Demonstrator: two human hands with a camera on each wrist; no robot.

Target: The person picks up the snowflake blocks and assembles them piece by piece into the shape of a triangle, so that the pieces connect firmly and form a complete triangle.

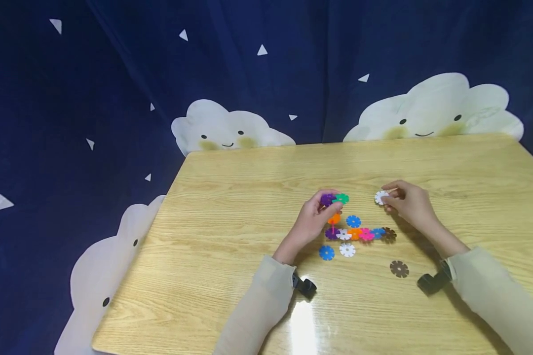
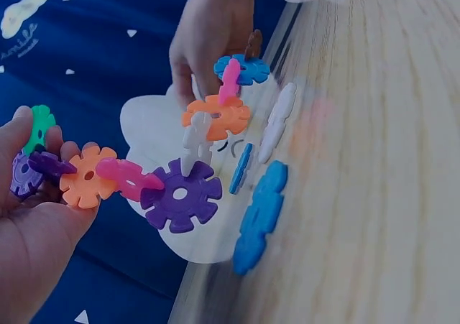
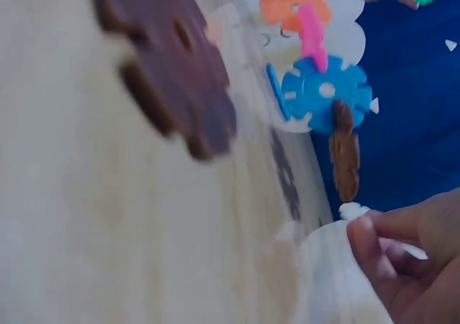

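Note:
My left hand [image 1: 308,222] holds one end of a chain of notched plastic discs, at its purple disc [image 1: 327,199] and green disc [image 1: 342,198]. From there the chain runs through an orange disc [image 2: 88,177] and a pink disc [image 2: 129,178] to another purple disc [image 2: 181,195]. It then turns right through white, orange, pink and blue discs to a brown disc [image 1: 388,235]. Between thumb and fingers, my right hand [image 1: 412,203] pinches a white disc [image 1: 380,197], apart from the chain. In the right wrist view, fingers hide most of it.
Loose on the wooden table [image 1: 231,212] lie a blue disc [image 1: 353,221] behind the chain, a second blue disc [image 1: 326,253] and a white disc [image 1: 347,250] in front, and a brown disc [image 1: 399,269] nearer the right sleeve. A dark blue curtain [image 1: 248,74] with clouds hangs beyond.

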